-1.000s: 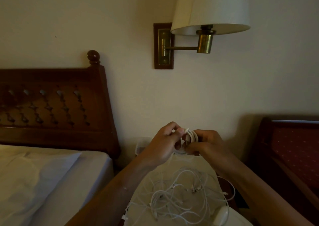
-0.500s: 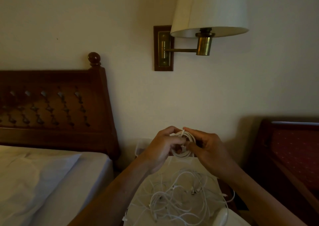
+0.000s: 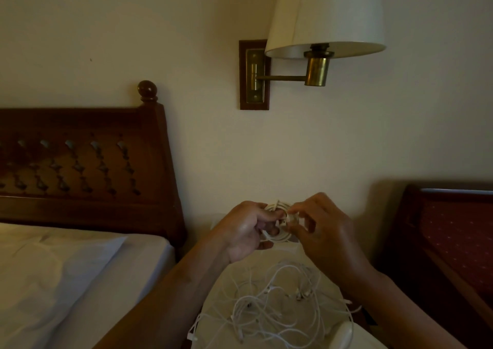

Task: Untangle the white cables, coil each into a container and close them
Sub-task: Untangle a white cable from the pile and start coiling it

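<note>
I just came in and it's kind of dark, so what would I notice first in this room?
Probably the hands in the middle: the left hand and right hand hold a small coiled white cable between them. Right below lies a messy tangle of white cables on a pale surface. High on the wall hangs a brass wall lamp with a cream shade, right of the dark wooden headboard.

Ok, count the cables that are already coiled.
1. The coiled cable is held between the left hand and the right hand. The rest form a loose tangle on the white surface below; some may be hidden.
</note>
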